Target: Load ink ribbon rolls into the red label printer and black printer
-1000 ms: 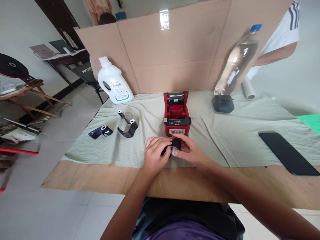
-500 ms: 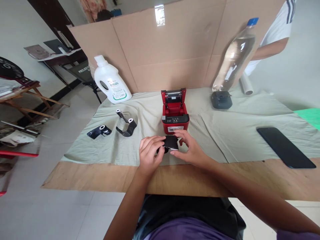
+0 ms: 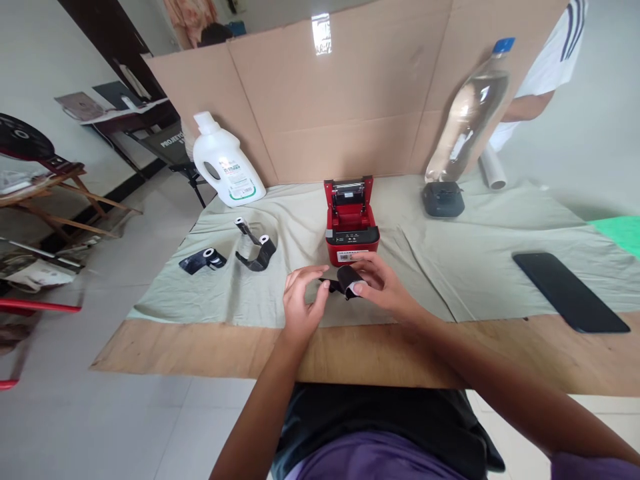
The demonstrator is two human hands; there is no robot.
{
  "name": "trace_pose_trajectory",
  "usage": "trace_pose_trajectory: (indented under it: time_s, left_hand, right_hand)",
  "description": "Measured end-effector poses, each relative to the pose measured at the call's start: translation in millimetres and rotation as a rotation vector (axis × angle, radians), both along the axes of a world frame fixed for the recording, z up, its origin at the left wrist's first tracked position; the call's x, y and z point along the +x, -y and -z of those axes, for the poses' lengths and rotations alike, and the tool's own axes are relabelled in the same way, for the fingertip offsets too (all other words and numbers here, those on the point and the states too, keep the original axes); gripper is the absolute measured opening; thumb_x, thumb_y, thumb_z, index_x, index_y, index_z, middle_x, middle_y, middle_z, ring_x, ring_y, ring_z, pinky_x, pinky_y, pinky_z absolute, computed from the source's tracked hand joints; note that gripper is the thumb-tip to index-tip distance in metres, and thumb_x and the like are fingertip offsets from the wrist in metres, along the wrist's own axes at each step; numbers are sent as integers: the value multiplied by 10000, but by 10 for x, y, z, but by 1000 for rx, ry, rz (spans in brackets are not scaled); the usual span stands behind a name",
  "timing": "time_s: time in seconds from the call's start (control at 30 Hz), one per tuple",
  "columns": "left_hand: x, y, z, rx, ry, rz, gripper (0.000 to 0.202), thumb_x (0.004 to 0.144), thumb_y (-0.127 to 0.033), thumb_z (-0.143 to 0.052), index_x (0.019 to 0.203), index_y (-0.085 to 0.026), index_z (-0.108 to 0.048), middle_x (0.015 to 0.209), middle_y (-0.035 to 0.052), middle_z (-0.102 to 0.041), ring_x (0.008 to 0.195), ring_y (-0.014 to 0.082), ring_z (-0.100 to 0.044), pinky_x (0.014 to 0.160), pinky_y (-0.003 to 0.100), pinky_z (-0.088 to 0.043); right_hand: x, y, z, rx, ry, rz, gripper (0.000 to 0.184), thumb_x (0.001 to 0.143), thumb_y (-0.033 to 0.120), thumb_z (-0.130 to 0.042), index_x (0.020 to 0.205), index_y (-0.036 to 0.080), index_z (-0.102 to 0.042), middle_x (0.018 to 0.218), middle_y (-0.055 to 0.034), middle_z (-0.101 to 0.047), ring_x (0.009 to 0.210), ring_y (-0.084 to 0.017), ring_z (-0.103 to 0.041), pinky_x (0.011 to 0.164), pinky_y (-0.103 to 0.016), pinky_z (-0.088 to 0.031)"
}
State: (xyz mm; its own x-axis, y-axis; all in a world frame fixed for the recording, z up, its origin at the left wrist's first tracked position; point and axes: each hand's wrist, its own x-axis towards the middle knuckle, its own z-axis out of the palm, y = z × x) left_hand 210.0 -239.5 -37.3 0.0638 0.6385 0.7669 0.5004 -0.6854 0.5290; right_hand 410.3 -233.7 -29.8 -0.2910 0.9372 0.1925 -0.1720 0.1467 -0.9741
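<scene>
My right hand (image 3: 383, 287) grips a small roll of black paper (image 3: 349, 279) with a whitish underside, thumb at its near end and fingers behind. A short black strip sticks out from the roll to the left. My left hand (image 3: 304, 297) is beside that strip, thumb and fingers apart; the thumb tip is close to the strip's end, and I cannot tell whether it touches. Just beyond both hands stands a small red printer (image 3: 354, 252) with a black front panel. Its lid (image 3: 349, 192) is raised, and the red inside shows.
Left on the cloth lie partly unrolled black paper rolls (image 3: 263, 257) and another roll (image 3: 207, 259). A white jug (image 3: 230, 163) and a clear bottle (image 3: 467, 120) stand before the cardboard (image 3: 335, 100). A black case (image 3: 443, 200) and phone (image 3: 570, 291) lie right. A person's arm (image 3: 527, 107) shows behind.
My left fingers have come off the roll and spread apart. The roll has turned and shifted slightly right within my right hand, and a strip now extends leftward.
</scene>
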Motion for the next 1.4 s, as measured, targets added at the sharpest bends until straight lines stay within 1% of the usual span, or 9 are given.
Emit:
trace_pose_trajectory:
  time_s: [0.13, 0.37, 0.57, 0.77, 0.87, 1.0, 1.1, 1.2, 1.4]
  left_hand:
    - [0, -1, 22, -111, -18, 18, 189, 933, -241, -625, 1119, -224, -596, 1080, 64, -734, 1045, 203, -673, 938, 389, -512]
    - [81, -11, -5, -207, -262, 89, 344, 878, -350, -696, 1178, -226, -583, 1144, 76, -692, 1097, 250, -617, 971, 414, -454]
    - [125, -22, 27, -250, -185, 118, 480, 878, -382, -698, 1296, -222, -527, 1229, 103, -639, 1172, 265, -574, 1013, 426, -451]
    - [185, 5, 82, -412, -11, 203, 652, 812, -403, -771, 1376, -230, -492, 1281, 114, -608, 1200, 270, -582, 1038, 421, -454]
    - [211, 20, 104, -467, 74, 228, 603, 828, -364, -757, 1357, -226, -505, 1120, 79, -668, 1111, 245, -619, 1030, 406, -451]
    - [237, 25, 106, -555, 150, 285, 360, 873, -335, -703, 1200, -221, -607, 858, 14, -678, 882, 191, -649, 917, 343, -482]
    - [257, 23, 76, -593, 172, 294, 215, 885, -314, -683, 1077, -219, -666, 850, 15, -681, 841, 174, -643, 850, 306, -485]
    - [270, 18, 45, -525, 145, 294, 93, 892, -295, -670, 918, -207, -688, 901, 35, -686, 903, 184, -647, 867, 308, -482]
    - [289, 26, 49, -603, 160, 285, 135, 927, -313, -623, 872, -201, -673, 903, 33, -730, 902, 181, -679, 867, 303, -498]
  right_hand:
    - [5, -39, 36, -84, -106, 54, 418, 833, 386, -749, 1193, 301, -554, 1138, -45, -666, 964, -187, -665, 842, -363, -554]
    - [21, -44, -33, -110, -256, 54, 424, 825, 436, -760, 1182, 307, -571, 1130, -41, -668, 1039, -208, -648, 807, -360, -570]
    - [29, -45, -1, -33, -205, 57, 441, 818, 445, -770, 1194, 313, -581, 1142, -48, -683, 1111, -217, -627, 914, -391, -542]
    - [32, -42, -2, 18, -194, -16, 476, 804, 410, -795, 1222, 325, -584, 1152, -40, -681, 1139, -213, -623, 997, -404, -504]
    - [33, -38, -23, 13, -221, -6, 467, 817, 431, -782, 1228, 326, -588, 1158, -41, -679, 1144, -213, -622, 1002, -395, -494]
    - [33, -32, -39, -47, -245, 27, 476, 811, 510, -763, 1216, 327, -594, 1158, -47, -673, 1079, -227, -644, 892, -376, -522]
    - [25, -26, -34, -73, -259, 32, 469, 814, 530, -752, 1209, 328, -600, 1174, -45, -669, 1065, -227, -648, 864, -367, -521]
    - [11, -22, -15, -86, -281, 32, 456, 828, 537, -736, 1209, 323, -607, 1182, -43, -670, 1060, -222, -650, 882, -372, -516]
    - [5, -14, -1, -115, -266, 49, 484, 819, 572, -730, 1213, 318, -609, 1213, -42, -664, 1089, -223, -642, 883, -359, -520]
